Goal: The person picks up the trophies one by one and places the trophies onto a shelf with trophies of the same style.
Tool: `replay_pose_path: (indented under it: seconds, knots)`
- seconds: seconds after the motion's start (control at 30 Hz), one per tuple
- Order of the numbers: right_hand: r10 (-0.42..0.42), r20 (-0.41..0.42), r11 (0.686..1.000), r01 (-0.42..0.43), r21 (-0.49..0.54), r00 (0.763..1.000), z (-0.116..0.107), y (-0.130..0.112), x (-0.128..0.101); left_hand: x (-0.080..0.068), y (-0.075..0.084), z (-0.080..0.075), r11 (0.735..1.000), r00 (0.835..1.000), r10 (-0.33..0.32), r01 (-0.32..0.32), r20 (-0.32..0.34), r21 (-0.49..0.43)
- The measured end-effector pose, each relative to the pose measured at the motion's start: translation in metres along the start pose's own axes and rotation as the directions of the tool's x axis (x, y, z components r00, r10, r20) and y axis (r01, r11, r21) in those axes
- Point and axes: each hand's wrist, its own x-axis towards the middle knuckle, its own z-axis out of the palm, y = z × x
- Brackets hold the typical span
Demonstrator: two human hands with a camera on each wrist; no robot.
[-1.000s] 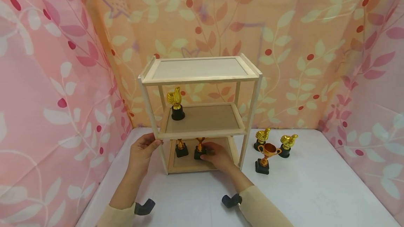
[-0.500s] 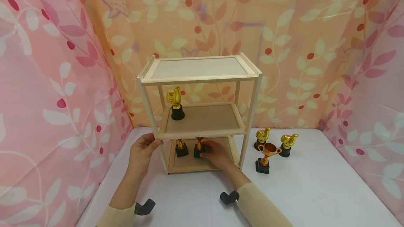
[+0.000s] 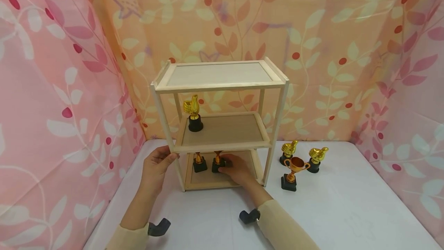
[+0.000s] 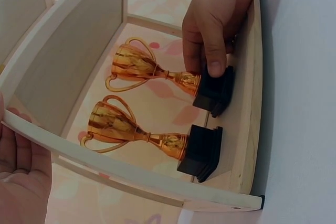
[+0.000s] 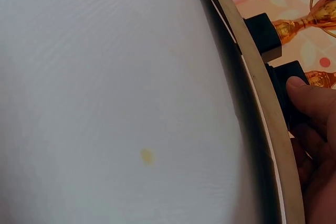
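Note:
A pale wooden three-tier shelf (image 3: 211,148) stands on the table, and my left hand (image 3: 155,169) grips its front left post at the middle tier's height. On the bottom tier my right hand (image 3: 238,169) holds a copper-gold trophy cup (image 4: 134,66) by its black square base, thumb across the base in the left wrist view. A matching trophy cup (image 4: 113,124) stands upright beside it, to the left in the head view. From above, the middle tier hides both bowls. A gold thumbs-up trophy (image 3: 193,113) with a round black base sits at the left of the middle tier.
To the right of the shelf, on the white tabletop (image 3: 333,203), stand another two-handled trophy cup (image 3: 294,171) and two gold thumbs-up trophies, one behind it (image 3: 288,150) and one farther right (image 3: 316,157). Flower-patterned curtains (image 3: 222,18) surround the table.
My right hand has shifted slightly left and back with the trophy cup, bringing it closer to the other cup on the bottom tier. The left hand keeps its grip on the post.

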Motion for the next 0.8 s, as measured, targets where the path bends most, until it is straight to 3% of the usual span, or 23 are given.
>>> replay_pose_path:
  seconds: [0.3,0.8]
  knots:
    - [0.028,-0.003,0.999,-0.029,-0.037,1.000,0.0023,-0.0003,0.0008,-0.0001,-0.0038,0.0021,0.999,0.999,0.038,-0.038,-0.008,-0.015]
    - [0.039,-0.008,0.999,-0.039,-0.034,0.999,0.0027,-0.0036,0.0029,0.0007,-0.0042,0.0015,0.999,0.999,0.050,-0.050,0.008,-0.010]
